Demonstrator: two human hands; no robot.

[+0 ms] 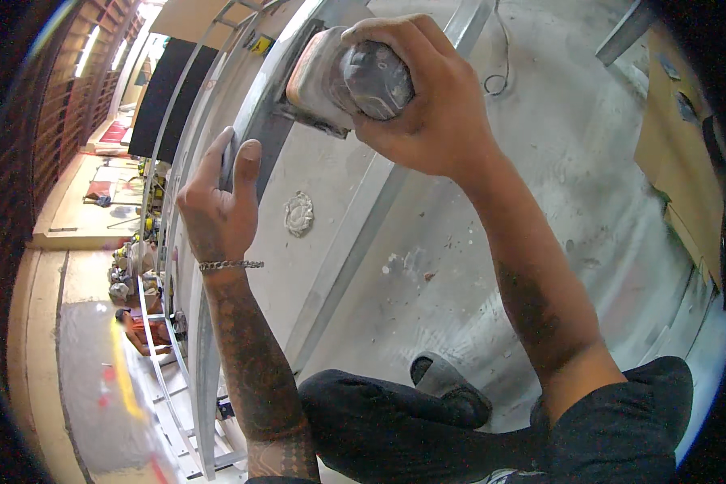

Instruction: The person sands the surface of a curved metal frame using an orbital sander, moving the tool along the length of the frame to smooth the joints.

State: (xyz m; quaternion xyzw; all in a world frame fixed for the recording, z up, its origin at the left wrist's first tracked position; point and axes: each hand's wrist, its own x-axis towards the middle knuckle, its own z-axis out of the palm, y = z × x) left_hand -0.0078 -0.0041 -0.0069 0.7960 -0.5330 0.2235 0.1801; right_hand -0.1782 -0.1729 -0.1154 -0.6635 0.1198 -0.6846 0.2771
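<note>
My right hand [431,97] is wrapped round the dark rounded top of a dusty power sander [319,77]. The sander is tilted on its side, its flat pad against a long grey metal bar [268,105]. Lower down the same bar, my left hand [219,198] grips it, with the thumb on the near side and the fingers on the other. A chain bracelet circles that wrist. Part of the bar lies hidden behind the left hand and forearm.
A second grey bar [347,218] runs diagonally between my arms. Below lies a dusty floor [460,242] with a crumpled pale lump [298,214]. Cardboard [682,153] stands at the right, and a cord [504,48] lies at the top. Another person [145,331] is at far left.
</note>
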